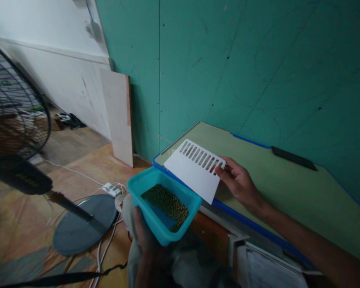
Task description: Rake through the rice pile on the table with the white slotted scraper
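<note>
My left hand (147, 234) is wrapped round the near left side of a turquoise plastic tub (135, 186), holding it tilted by the table's edge. Inside lies a band of small beans (165, 202), dark green at one end and paler, tan at the other. Between the thumb and fingers of my right hand (237, 182) is a white plastic scraper (192, 168), gripped at its slotted end. Its plain straight edge points down towards the tub's right rim. Some fingers of both hands are hidden.
The pale green table (282, 192) has a blue edge and a black strip (294, 158) at the back. To the left stands a fan with a round base (85, 224). White cables and a power strip (111, 189) lie on the floor. A board (118, 120) leans against the green wall.
</note>
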Tool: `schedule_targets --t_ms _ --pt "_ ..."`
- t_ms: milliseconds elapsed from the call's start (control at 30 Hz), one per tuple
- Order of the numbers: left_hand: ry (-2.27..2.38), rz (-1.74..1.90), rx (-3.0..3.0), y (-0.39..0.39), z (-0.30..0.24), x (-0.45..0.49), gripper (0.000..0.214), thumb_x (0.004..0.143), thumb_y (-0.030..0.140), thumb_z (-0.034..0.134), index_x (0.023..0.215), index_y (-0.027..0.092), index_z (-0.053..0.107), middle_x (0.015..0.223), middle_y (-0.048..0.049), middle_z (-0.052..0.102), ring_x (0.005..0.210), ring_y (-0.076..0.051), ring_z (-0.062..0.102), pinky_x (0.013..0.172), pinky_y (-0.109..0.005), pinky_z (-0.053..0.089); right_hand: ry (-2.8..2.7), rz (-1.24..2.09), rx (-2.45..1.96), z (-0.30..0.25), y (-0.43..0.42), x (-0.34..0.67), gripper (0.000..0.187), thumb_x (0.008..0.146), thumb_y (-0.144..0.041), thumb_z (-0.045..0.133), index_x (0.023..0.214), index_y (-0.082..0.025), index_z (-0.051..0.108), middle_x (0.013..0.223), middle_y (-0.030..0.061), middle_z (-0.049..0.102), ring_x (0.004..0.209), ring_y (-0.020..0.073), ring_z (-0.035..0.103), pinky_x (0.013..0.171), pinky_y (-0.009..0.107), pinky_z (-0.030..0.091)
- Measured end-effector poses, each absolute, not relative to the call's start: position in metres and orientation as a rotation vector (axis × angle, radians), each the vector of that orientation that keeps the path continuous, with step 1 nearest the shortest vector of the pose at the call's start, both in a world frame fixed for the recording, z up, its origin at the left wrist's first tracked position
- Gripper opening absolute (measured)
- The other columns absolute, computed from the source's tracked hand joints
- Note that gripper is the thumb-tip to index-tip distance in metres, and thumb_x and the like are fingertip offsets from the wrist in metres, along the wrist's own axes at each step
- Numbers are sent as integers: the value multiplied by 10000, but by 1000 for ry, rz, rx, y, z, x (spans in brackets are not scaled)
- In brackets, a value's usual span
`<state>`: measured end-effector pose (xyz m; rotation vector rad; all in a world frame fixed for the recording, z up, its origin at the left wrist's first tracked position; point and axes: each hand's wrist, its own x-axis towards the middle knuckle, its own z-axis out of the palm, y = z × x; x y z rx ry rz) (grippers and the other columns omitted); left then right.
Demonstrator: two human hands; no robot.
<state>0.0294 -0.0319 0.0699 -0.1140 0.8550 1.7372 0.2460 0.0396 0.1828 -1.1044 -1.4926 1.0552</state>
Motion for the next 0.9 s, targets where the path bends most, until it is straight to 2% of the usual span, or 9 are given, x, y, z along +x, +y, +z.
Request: schedule_targets --t_ms 200,300,533,700,900 --pt "840 1736 -114 -32 67 28 504 964 574 617 1399 328 678 1324 -10 763 1461 -297 488 1143 -418 470 -1470 1058 -1110 184 39 246 483 834 -582 793 1157 -242 677 930 49 766 794 189 730 649 270 600" --pt "830 1746 -110 -31 63 26 535 945 596 638 1405 324 673 1305 -7 772 1466 -290 481 1144 -394 466 -1479 1073 -1107 184 38 246 458 848 -563 789 1156 -244 673 958 54 769 806 187 731 660 269 603" --pt "854 1753 -36 -32 63 25 555 935 591 657 1407 298 667 1330 -19 759 1455 -323 492 1118 -414 500 -1480 1054 -1112 183 38 247 467 845 -566 788 1166 -246 677 976 63 778 835 211 740 681 298 611" --pt "853 1758 -61 -31 64 26 535 951 589 624 1395 295 675 1304 -40 770 1442 -334 511 1107 -440 507 -1473 1067 -1111 184 37 249 421 872 -548 769 1161 -252 687 956 48 771 808 194 729 672 281 603" --pt "803 1714 -68 -31 64 26 521 977 596 571 1388 297 685 1275 -42 782 1412 -309 548 1104 -415 503 -1470 1040 -1106 182 37 251 386 898 -518 751 1155 -235 696 954 42 765 831 196 722 694 282 593"
